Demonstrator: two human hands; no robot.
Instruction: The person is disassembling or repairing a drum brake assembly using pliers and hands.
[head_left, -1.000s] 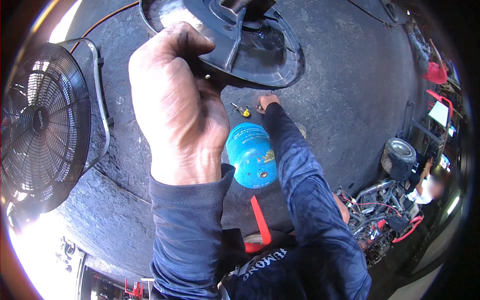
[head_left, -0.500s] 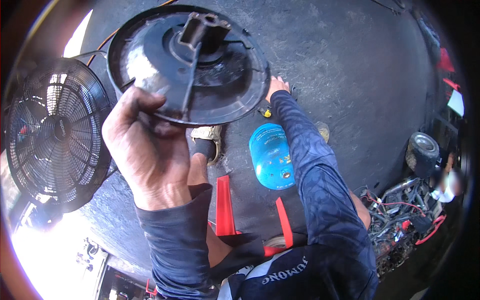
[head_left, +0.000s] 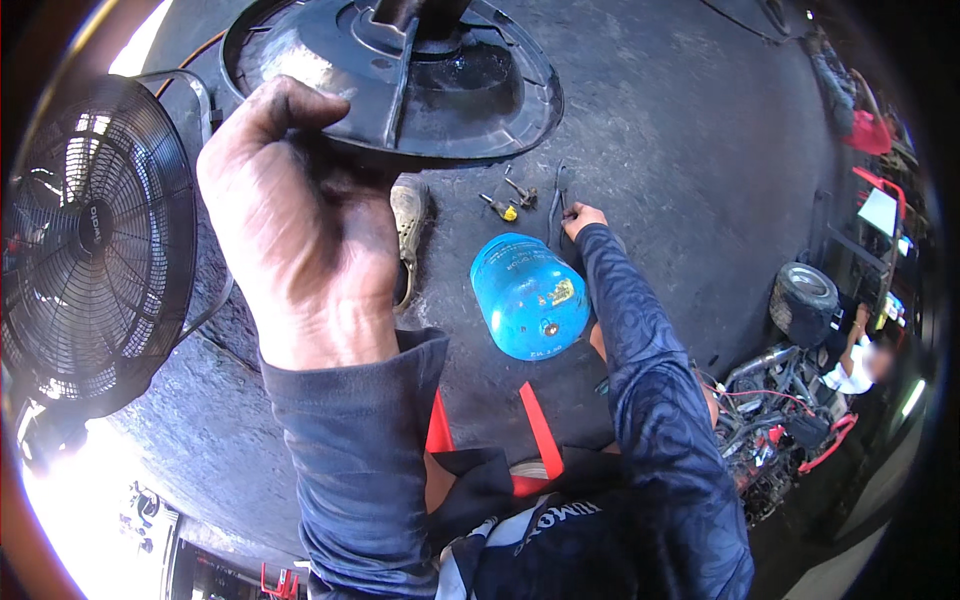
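Note:
My left hand (head_left: 300,230), grimy, is raised close to the camera and grips the rim of a round black plastic cover (head_left: 400,75) with a ribbed centre, held up over the ground. My right hand (head_left: 580,217) reaches down to the dark concrete floor and closes on thin metal tools (head_left: 556,195) lying there; a yellow-handled screwdriver (head_left: 500,207) and other small tools lie just to its left. A small blue gas cylinder (head_left: 527,295) lies on its side beside my right forearm.
A large black floor fan (head_left: 90,240) stands at the left. A shoe (head_left: 408,205) shows under the cover. A small wheel (head_left: 805,295), tangled engine parts and wires (head_left: 775,420) and a seated person (head_left: 860,350) are at the right.
The black cover has come closer and higher in view with my left hand. My right hand stays on the floor by the tools; the view has shifted slightly.

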